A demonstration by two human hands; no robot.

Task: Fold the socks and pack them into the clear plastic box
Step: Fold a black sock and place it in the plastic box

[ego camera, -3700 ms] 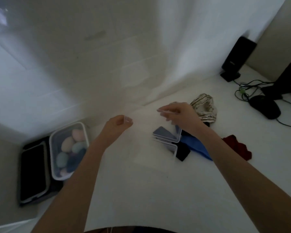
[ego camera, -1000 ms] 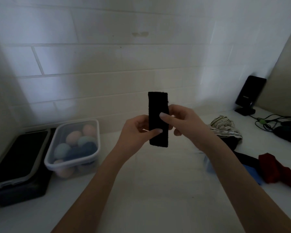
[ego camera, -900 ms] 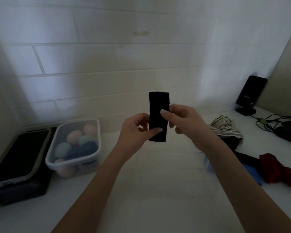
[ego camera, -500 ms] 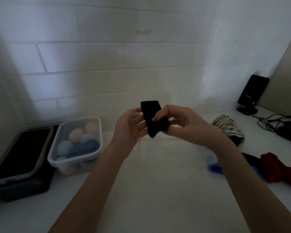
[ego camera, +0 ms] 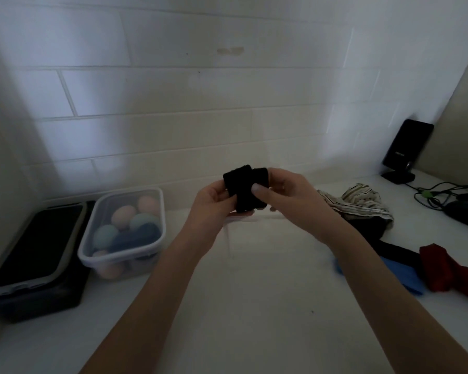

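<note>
**Black sock mid-fold, held above desk**

Both hands grasp one black sock (ego camera: 245, 190) in the air over the desk (ego camera: 254, 306). The left hand (ego camera: 214, 203) pinches its left edge; the right hand (ego camera: 284, 195) presses a thumb on the front, evidently to keep the doubled layers from springing open. The clear plastic box (ego camera: 125, 230) stands to the left, near the wall, lid off and already holding rolled socks, so it is ready to receive. Unfolded socks lie at right within reach: a striped sock (ego camera: 362, 201), a blue sock (ego camera: 405, 276), a red sock (ego camera: 449, 268).
</note>
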